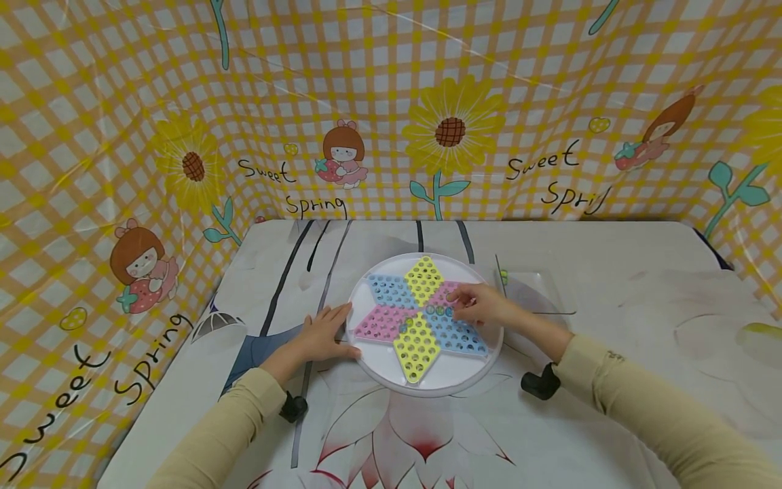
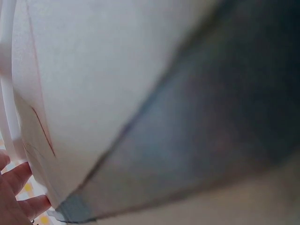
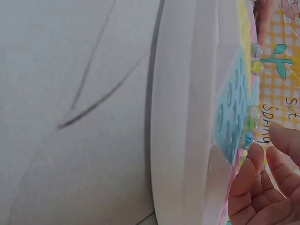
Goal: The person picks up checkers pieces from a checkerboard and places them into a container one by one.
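Note:
A round white Chinese checkers board (image 1: 366,363) lies on the table, its star in yellow, blue and pink. My left hand (image 1: 320,334) rests at its left rim with fingers spread, touching the edge. My right hand (image 1: 480,304) is over the right side, fingers bent and thumb apart. In the right wrist view, the fingertips (image 3: 255,152) are at a blue marble (image 3: 246,140), apparently touching it; nothing shows between thumb and fingers. That marble ends a short row of glass marbles (image 1: 430,310) near the star's centre. Other marbles (image 1: 408,321) sit left of centre.
A clear shallow tray (image 1: 540,282) stands right of the board, with greenish marbles (image 1: 504,276) at its left side. A checkered cloth (image 1: 379,88) hangs behind and left of the table. The tablecloth (image 1: 421,435) has a printed flower.

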The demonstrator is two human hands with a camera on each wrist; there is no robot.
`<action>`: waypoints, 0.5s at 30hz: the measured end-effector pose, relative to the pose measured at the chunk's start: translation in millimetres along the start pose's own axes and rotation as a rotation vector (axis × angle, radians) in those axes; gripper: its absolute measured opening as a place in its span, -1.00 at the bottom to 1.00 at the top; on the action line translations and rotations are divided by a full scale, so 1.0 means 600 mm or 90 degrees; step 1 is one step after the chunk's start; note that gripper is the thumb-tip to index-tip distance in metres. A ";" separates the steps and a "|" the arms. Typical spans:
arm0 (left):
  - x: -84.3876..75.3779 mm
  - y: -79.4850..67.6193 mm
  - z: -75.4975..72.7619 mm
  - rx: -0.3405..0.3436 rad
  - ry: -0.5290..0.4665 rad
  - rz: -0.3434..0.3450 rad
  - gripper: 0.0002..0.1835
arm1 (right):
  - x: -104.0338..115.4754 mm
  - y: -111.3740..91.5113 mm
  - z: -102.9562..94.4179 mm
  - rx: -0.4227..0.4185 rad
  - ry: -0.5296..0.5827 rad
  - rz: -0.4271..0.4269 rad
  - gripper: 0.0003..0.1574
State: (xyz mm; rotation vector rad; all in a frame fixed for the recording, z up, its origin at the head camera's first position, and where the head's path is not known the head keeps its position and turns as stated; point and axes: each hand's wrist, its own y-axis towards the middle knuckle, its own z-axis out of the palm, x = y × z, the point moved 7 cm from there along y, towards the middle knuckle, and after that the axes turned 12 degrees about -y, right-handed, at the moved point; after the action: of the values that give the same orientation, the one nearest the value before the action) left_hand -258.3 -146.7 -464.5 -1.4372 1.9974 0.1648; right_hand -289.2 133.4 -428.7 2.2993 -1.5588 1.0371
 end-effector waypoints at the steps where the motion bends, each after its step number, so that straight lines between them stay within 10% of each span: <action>1: 0.000 0.000 0.000 0.001 0.000 0.000 0.08 | 0.000 0.001 0.001 0.002 0.002 0.002 -0.57; 15: 0.000 0.000 0.000 0.000 -0.003 0.002 0.08 | -0.001 0.008 0.013 -0.009 -0.040 -0.026 -0.64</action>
State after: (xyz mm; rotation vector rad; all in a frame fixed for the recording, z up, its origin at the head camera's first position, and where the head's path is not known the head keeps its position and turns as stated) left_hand -258.1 -146.6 -464.4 -1.4338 1.9957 0.1697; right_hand -289.9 128.0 -436.2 2.3660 -1.5298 0.9498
